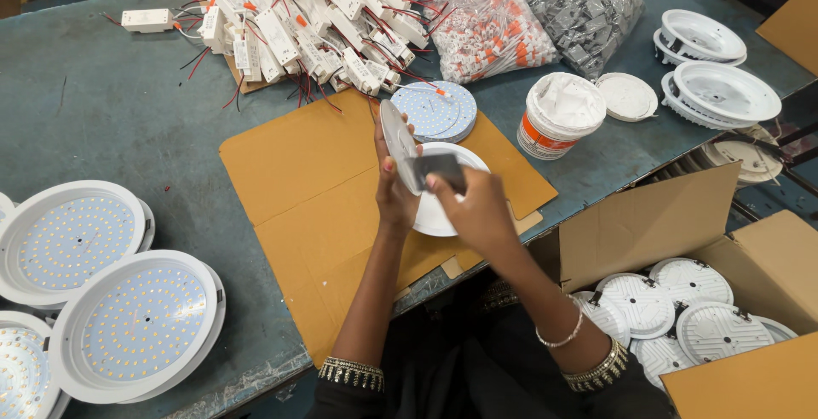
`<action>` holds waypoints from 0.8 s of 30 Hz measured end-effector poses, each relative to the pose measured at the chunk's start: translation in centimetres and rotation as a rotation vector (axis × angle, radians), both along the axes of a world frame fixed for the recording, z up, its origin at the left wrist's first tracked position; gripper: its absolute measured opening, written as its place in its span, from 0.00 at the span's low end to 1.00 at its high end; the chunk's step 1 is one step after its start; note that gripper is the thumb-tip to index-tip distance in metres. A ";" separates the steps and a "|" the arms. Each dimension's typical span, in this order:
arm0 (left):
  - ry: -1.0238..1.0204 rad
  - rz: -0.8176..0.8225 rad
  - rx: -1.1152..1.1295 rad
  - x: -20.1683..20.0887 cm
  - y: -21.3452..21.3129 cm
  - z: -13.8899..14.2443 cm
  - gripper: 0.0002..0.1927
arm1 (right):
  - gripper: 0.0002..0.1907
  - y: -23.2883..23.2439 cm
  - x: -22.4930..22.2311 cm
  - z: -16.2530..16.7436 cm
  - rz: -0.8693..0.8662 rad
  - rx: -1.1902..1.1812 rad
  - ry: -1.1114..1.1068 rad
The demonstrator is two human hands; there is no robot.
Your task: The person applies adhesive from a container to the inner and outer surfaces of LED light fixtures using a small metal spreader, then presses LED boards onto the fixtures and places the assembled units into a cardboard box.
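Two hands work above the counter's near edge: left hand (394, 182) holds a thin disc (398, 140) by its rim (light, stiff, probably fragile); right hand (477, 210) fingers pinch a grey pad (443, 170).
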State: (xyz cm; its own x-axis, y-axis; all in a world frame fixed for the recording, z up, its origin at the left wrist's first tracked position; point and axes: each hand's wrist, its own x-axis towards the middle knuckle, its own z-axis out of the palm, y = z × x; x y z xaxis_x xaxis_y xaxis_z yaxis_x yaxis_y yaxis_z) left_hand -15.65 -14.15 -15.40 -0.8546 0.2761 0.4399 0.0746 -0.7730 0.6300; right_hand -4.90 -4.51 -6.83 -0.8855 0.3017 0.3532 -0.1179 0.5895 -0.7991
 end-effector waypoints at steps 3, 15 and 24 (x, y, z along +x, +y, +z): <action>-0.081 -0.129 0.139 0.1 0.0 -0.6 0.51 | 0.13 1.9 -2.2 -0.1 -0.032 -0.042 -0.004; -0.178 -0.120 0.181 -0.9 0.4 -1.7 0.48 | 0.12 -0.3 -2.1 -1.8 0.077 0.101 -0.001; -0.177 -0.225 0.283 -0.7 0.4 -2.2 0.45 | 0.12 0.3 -3.9 0.0 0.106 0.002 0.128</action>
State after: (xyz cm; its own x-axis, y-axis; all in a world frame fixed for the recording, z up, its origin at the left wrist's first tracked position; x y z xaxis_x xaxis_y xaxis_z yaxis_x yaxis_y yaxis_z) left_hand -16.39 -13.80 -17.61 -0.8558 0.3542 0.3769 -0.2069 -0.9023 0.3782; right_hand -8.76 -4.24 -6.87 -0.8599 0.2083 0.4661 -0.2807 0.5697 -0.7725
